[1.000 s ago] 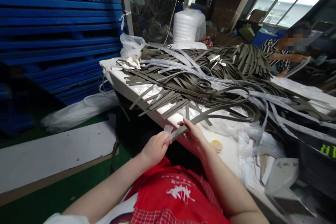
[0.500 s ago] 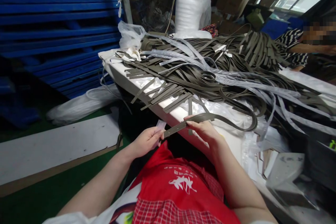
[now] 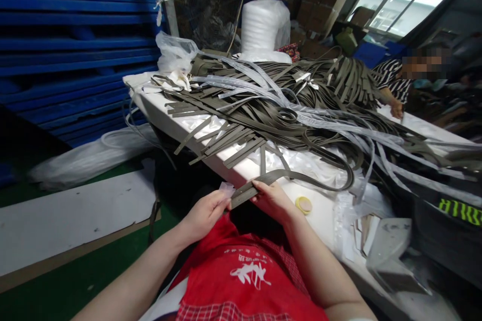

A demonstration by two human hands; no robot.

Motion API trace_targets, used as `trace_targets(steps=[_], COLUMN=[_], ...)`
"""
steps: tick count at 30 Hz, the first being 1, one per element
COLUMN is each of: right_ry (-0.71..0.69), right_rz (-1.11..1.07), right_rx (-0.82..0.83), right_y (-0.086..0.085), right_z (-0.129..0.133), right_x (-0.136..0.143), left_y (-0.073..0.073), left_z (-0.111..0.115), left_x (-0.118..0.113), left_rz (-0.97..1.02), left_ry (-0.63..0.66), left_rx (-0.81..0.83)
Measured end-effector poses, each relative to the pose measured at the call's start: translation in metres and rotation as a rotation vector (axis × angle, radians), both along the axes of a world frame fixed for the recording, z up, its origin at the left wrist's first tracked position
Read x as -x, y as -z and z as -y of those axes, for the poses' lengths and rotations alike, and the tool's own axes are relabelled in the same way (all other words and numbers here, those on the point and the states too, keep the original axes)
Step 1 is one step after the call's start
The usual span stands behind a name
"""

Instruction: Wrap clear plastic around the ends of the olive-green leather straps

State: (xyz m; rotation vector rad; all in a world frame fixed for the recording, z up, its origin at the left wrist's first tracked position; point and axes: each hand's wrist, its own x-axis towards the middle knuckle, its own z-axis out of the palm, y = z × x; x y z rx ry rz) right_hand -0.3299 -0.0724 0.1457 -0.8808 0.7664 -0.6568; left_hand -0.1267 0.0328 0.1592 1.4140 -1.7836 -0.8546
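Observation:
A dark olive strap (image 3: 314,177) with small holes near its end loops off the white table toward me. My right hand (image 3: 271,201) is closed around it a little way back from that end, thumb on top. At the strap's tip, my left hand (image 3: 206,214) is closed with a small piece of clear plastic film (image 3: 226,189) between its fingers. Whether the left fingers also grip the strap tip or only touch it, I cannot tell. A big heap of similar straps (image 3: 263,110) covers the table beyond both hands.
Long clear plastic strips (image 3: 324,121) lie across the heap on the white table (image 3: 158,110). A yellow-rimmed roll (image 3: 303,205) rests by my right forearm. Blue pallets (image 3: 75,35) are stacked at left. A co-worker in a striped sleeve (image 3: 391,77) is at the far right.
The view has shifted, so the table sits further left and the yellow-rimmed roll shows. My right hand has come nearer to my left along the strap, and less strap shows between them.

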Motion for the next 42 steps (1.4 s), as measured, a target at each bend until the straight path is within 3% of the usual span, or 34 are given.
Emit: trace_targets(steps=[5,8,10,14,18,23,31,42], right_ry=[-0.032,0.082,0.184,0.379,0.438,0.336,0.084,-0.254], right_rz=[0.03,-0.099,-0.198,-0.315,-0.247,-0.271,-0.335,-0.363], right_rx=[0.069,0.105,0.216,0.462,0.509,0.485,0.531,0.44], right_y=[-0.006,-0.003,-0.006,-0.028,-0.048,-0.052,-0.06,-0.061], right_z=[-0.01,-0.012,-0.01,-0.002,0.002,-0.006,-0.014,-0.012], right_x=[-0.006,-0.012,-0.01,0.004,0.013,0.007,0.009,0.016], left_y=[-0.001,-0.003,-0.005,-0.011,-0.015,-0.017,-0.022,-0.021], left_z=[0.001,0.0,-0.001,-0.006,-0.011,-0.014,-0.009,-0.002], left_x=[0.004,0.005,0.001,-0.013,-0.019,-0.014,-0.011,-0.007], left_rz=[0.012,0.02,0.031,0.039,-0.011,-0.069,-0.146,-0.054], left_ry=[0.0,0.021,-0.008,-0.013,0.095,0.225,0.282,0.427], left_rx=[0.023,0.048,0.075,0.143,0.11,0.023,-0.038,-0.111])
